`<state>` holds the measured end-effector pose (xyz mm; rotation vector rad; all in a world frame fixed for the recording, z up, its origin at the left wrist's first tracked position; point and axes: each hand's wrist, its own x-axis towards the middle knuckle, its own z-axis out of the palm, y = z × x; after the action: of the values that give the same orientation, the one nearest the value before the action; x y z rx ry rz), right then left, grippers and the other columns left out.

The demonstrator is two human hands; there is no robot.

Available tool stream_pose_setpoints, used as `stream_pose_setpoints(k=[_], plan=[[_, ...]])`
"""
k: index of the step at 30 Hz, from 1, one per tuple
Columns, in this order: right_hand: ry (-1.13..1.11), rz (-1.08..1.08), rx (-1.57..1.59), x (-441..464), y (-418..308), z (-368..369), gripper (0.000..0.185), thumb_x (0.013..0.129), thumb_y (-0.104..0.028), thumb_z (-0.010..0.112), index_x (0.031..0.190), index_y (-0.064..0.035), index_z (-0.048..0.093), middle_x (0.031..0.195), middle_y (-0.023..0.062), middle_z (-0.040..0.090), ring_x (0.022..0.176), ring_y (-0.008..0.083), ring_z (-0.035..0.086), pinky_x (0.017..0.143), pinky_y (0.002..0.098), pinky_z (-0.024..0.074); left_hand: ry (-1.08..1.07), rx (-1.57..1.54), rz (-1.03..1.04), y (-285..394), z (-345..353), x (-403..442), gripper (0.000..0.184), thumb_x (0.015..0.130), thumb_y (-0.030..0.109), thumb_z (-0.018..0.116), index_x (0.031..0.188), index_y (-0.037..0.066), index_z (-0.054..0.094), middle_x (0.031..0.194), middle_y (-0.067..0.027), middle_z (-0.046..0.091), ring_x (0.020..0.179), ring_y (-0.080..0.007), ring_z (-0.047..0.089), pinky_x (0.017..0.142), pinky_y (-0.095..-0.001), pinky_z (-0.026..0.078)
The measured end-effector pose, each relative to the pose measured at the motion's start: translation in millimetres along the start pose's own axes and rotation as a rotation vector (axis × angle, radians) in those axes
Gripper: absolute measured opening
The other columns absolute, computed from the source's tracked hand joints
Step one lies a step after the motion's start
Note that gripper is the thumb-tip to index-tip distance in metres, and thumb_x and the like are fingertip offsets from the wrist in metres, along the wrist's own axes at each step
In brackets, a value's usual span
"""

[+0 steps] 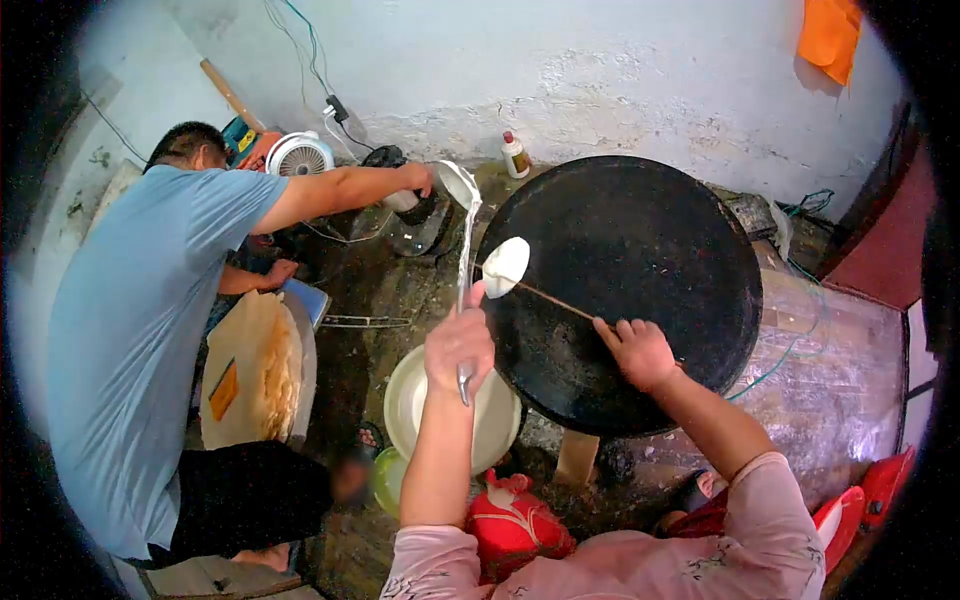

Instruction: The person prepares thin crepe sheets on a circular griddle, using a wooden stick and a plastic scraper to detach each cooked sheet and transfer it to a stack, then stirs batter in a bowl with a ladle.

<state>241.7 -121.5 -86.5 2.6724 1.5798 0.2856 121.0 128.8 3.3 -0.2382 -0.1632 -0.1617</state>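
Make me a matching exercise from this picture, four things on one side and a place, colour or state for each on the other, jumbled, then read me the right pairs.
Things:
1. Ladle
2. Bottle
3. Griddle
4. Stick

Descriptions:
A. In the right hand
B. Black and round
C. In the left hand
D. Red-topped

Right pairs: 1-C, 2-D, 3-B, 4-A.

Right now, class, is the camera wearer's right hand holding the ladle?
No, the left hand grips the ladle; the right hand holds a stick.
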Motion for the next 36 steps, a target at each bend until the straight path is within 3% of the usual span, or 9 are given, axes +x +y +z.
stream_pose_setpoints(k=[4, 6, 10, 14, 18, 23, 27, 32, 36], plan=[[0.343, 0.322, 0.355, 23, 5, -5, 0.048, 0.071, -0.006, 0.057, 0.118, -0.0128, 0.055, 0.073, 0.0045, 0.054, 0.062, 0.0180, 0.052, 0.051, 0.0285, 0.0427, 0.088, -0.026, 0.126, -18, 0, -29, 0.039, 0.091, 0.006, 0.032, 0.126, -0.010, 0.036, 0.058, -0.0022, 0.040, 0.041, -0.0109, 0.039, 0.037, -0.0222, 0.038], [-0.090, 0.804, 1.774, 23, -1, -28, 0.040, 0.076, -0.009, 0.054, 0.116, -0.0125, 0.057, 0.072, -0.0007, 0.054, 0.059, 0.0122, 0.050, 0.049, 0.0259, 0.0409, 0.183, -0.009, 0.185, -19, -5, -54, 0.039, 0.090, 0.008, 0.033, 0.126, -0.008, 0.037, 0.058, -0.0020, 0.039, 0.038, -0.0101, 0.036, 0.036, -0.0217, 0.037], [0.233, 0.255, 0.837, 8, -44, 21, 0.044, 0.073, -0.009, 0.054, 0.117, -0.0173, 0.057, 0.077, 0.0061, 0.058, 0.063, 0.0244, 0.056, 0.054, 0.0326, 0.0454, 0.248, 0.028, 0.264, -26, -25, -104, 0.039, 0.092, 0.010, 0.033, 0.126, -0.008, 0.038, 0.058, -0.0021, 0.040, 0.039, -0.0093, 0.036, 0.036, -0.0212, 0.036], [0.112, 0.285, 0.268, 39, -12, 6, 0.045, 0.074, -0.012, 0.054, 0.119, -0.0148, 0.051, 0.081, 0.0104, 0.057, 0.068, 0.0306, 0.058, 0.059, 0.0407, 0.0486, 0.305, 0.007, 0.320, -25, -51, -155, 0.040, 0.092, 0.012, 0.035, 0.127, -0.008, 0.037, 0.063, -0.0018, 0.042, 0.044, -0.0090, 0.039, 0.040, -0.0210, 0.037], [0.196, 0.295, 0.671, 20, -21, 10, 0.047, 0.073, -0.013, 0.055, 0.119, -0.0204, 0.052, 0.077, 0.0096, 0.055, 0.067, 0.0313, 0.058, 0.059, 0.0411, 0.0483, 0.379, 0.034, 0.333, -20, -79, -208, 0.039, 0.090, 0.016, 0.043, 0.123, -0.006, 0.042, 0.063, -0.0001, 0.041, 0.046, -0.0090, 0.037, 0.044, -0.0210, 0.035], [0.230, 0.267, 0.200, 32, 6, 20, 0.045, 0.072, -0.008, 0.054, 0.116, -0.0129, 0.052, 0.079, 0.0087, 0.053, 0.066, 0.0289, 0.056, 0.057, 0.0405, 0.0480, 0.495, -0.085, 0.416, -23, -102, -230, 0.037, 0.086, 0.009, 0.044, 0.118, -0.009, 0.045, 0.063, 0.0001, 0.040, 0.047, -0.0083, 0.037, 0.043, -0.0205, 0.035], [0.207, 0.423, 0.704, 24, -18, 20, 0.037, 0.074, -0.015, 0.056, 0.110, -0.0227, 0.060, 0.075, 0.0109, 0.054, 0.069, 0.0285, 0.059, 0.060, 0.0407, 0.0486, 0.634, -0.121, 0.490, -25, -105, -231, 0.034, 0.089, 0.012, 0.039, 0.115, -0.009, 0.046, 0.062, 0.0004, 0.039, 0.046, -0.0077, 0.037, 0.040, -0.0188, 0.033], [0.298, 0.318, 0.151, 38, 18, 23, 0.039, 0.073, -0.013, 0.055, 0.112, -0.0118, 0.055, 0.074, 0.0095, 0.052, 0.059, 0.0259, 0.056, 0.051, 0.0394, 0.0457, 0.663, -0.150, 0.481, -25, -107, -227, 0.033, 0.090, 0.013, 0.038, 0.114, -0.009, 0.045, 0.062, 0.0009, 0.039, 0.046, -0.0072, 0.035, 0.040, -0.0193, 0.033], [0.349, 0.447, 0.714, 29, -14, 25, 0.035, 0.070, -0.013, 0.058, 0.105, -0.0194, 0.062, 0.079, 0.0100, 0.056, 0.068, 0.0293, 0.058, 0.061, 0.0417, 0.0477, 0.677, -0.016, 0.453, -22, -109, -231, 0.032, 0.090, 0.012, 0.039, 0.114, -0.009, 0.046, 0.063, 0.0005, 0.042, 0.047, -0.0074, 0.037, 0.043, -0.0194, 0.034]])
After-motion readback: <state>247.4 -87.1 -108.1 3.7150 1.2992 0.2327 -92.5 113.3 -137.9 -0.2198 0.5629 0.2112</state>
